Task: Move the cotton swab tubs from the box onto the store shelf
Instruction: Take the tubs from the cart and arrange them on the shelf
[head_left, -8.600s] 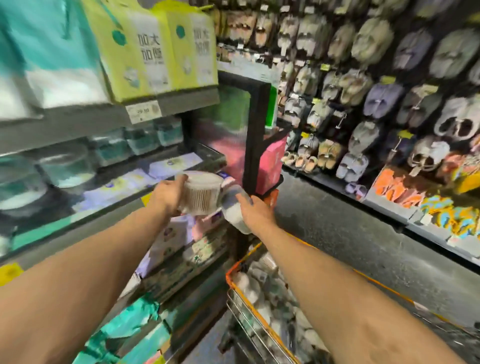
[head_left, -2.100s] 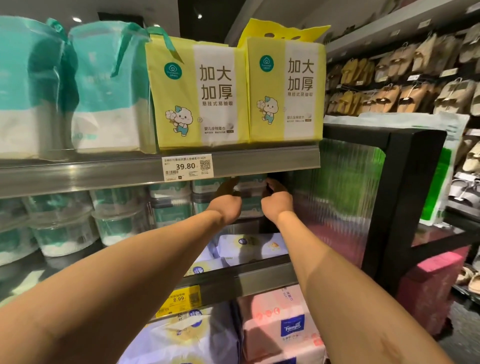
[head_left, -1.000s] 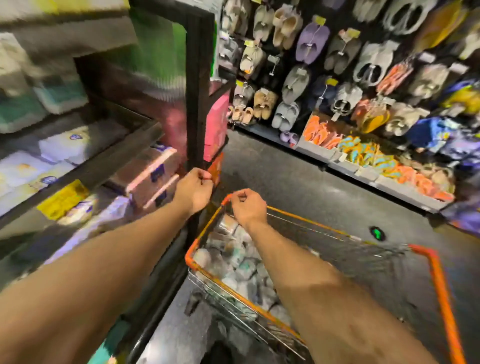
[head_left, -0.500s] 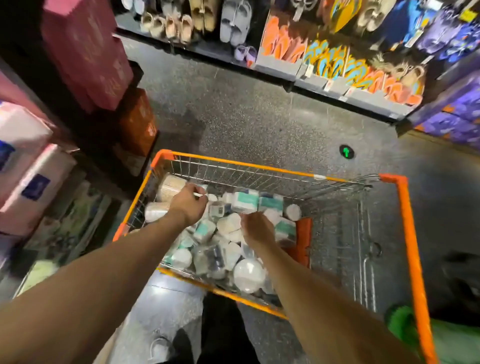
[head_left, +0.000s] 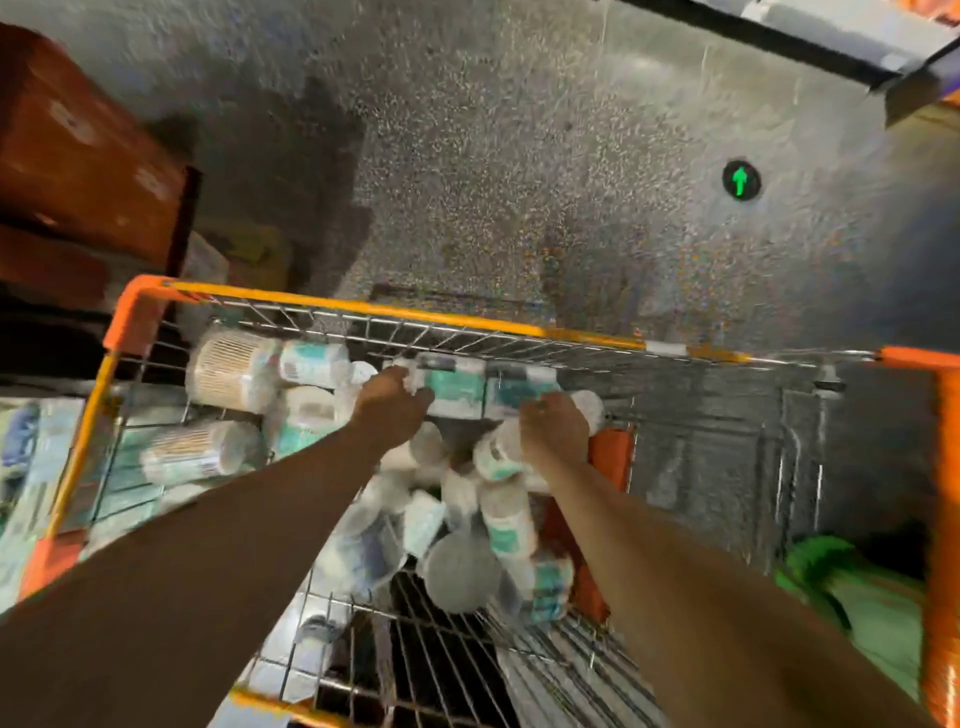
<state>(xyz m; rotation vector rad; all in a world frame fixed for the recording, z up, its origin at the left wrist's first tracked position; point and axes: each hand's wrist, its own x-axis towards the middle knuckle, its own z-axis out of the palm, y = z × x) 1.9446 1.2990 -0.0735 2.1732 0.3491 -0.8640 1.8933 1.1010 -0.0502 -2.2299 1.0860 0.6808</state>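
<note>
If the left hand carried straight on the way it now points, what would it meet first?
Most likely the teal-labelled tub right in front; the left hand seems to touch it, though blur hides the contact. Behind it stands the cart's wire wall.

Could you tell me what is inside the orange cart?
A loose pile of cotton swab tubs, with the left hand and right hand among them. Whatever lies beneath the pile and forearms is hidden.

Dim store light; motion blur smears the tubs (head_left: 452, 387) and cart (head_left: 395, 312); the speckled floor (head_left: 519, 156) glints pale; dark shadow at left; edges bend outward.
</note>
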